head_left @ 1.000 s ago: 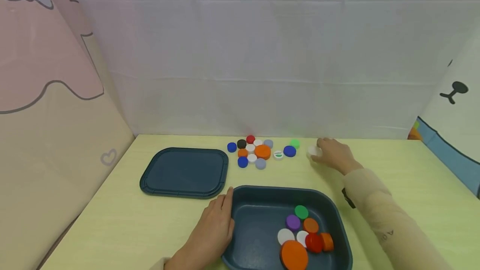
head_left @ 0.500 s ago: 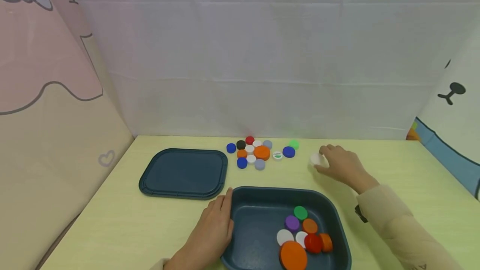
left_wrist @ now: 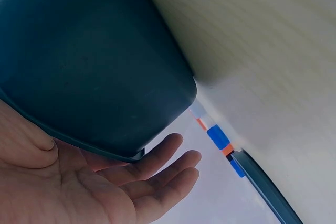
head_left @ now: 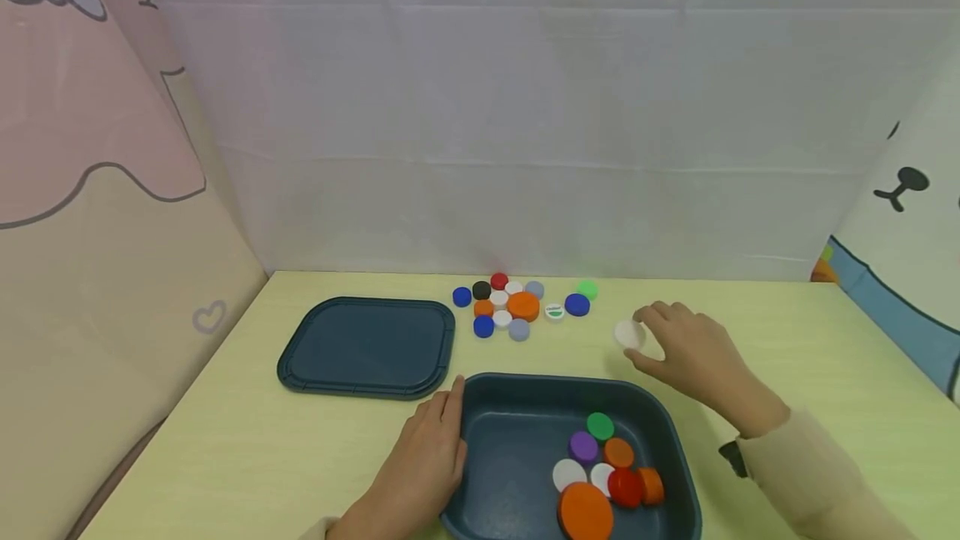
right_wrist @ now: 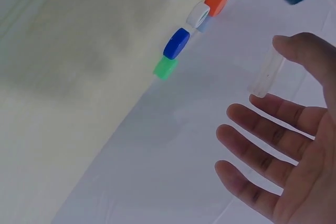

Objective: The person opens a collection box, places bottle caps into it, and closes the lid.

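My right hand (head_left: pixel 693 352) pinches a white, translucent bottle cap (head_left: pixel 628 334) between thumb and index finger, above the table behind the bin's right side. The right wrist view shows that cap (right_wrist: pixel 266 73) edge-on, with the other fingers spread. My left hand (head_left: pixel 420 457) rests against the left rim of a dark blue bin (head_left: pixel 510 465), fingers fairly straight. From the left wrist, the bin's outer wall (left_wrist: pixel 89 61) hides part of those fingers. Inside the bin, on the right, lie several caps, including a green cap (head_left: pixel 600 426), a purple cap (head_left: pixel 583 447) and a large orange cap (head_left: pixel 586 512).
A flat dark blue lid (head_left: pixel 367 347) lies on the table left of the bin. Behind the bin is a cluster of several caps, among them a big orange cap (head_left: pixel 523 307), a blue cap (head_left: pixel 577 304) and a light green cap (head_left: pixel 587 289). A pale curtain (head_left: pixel 480 148) stands behind.
My right hand has drawn back toward me, lifting the white bottle cap off the table and tilting it. My left hand stays at the bin's rim.
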Available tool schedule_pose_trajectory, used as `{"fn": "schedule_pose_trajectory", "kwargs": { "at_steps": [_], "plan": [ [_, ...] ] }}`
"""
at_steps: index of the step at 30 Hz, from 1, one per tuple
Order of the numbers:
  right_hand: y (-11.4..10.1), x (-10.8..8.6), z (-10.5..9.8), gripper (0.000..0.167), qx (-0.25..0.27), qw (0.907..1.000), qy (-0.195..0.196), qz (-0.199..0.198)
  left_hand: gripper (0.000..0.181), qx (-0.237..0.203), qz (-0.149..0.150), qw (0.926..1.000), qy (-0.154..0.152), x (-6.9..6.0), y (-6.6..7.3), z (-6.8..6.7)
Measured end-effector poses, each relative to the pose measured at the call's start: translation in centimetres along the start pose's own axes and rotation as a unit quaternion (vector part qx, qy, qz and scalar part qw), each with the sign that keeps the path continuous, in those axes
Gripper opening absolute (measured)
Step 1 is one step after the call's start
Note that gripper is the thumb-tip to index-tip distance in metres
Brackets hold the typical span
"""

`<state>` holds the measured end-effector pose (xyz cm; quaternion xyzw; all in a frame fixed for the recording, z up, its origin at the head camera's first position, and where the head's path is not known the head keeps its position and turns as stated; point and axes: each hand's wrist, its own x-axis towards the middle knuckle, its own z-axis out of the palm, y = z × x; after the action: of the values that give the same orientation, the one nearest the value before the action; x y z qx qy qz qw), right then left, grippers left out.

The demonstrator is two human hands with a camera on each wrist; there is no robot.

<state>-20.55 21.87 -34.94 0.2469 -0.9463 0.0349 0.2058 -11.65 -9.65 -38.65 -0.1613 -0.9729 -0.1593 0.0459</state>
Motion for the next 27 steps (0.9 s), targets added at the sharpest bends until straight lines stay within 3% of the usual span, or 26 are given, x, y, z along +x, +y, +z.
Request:
{"fn": "schedule_pose_trajectory", "kwargs": {
  "at_steps": [7, 15, 20, 27],
  "plan": [
    [-1.8, -1.2, -1.2, 0.042, -0.008, 0.9997, 0.011, -0.022, 0.056, -0.002, -0.003, 1.0, -0.004, 0.1, -0.1, 0.1],
    [-4.0, -3.0, -2.3, 0.042, -0.011, 0.9992, -0.01, -0.038, 0.056, 0.003, 0.003, 1.0, 0.004, 0.0, 0.0, 0.1],
    [-5.2, -3.9, -2.4, 0.04, 0.0, 0.9979, -0.044, -0.047, 0.055, 0.006, 0.005, 0.9999, 0.008, 0.0, 0.0, 0.1],
    [-6.1, -4.3, -2.0, 0.041, 0.006, 0.9911, -0.125, -0.046, 0.055, 0.005, 0.004, 1.0, 0.006, 0.0, 0.0, 0.1]
  ]
}}
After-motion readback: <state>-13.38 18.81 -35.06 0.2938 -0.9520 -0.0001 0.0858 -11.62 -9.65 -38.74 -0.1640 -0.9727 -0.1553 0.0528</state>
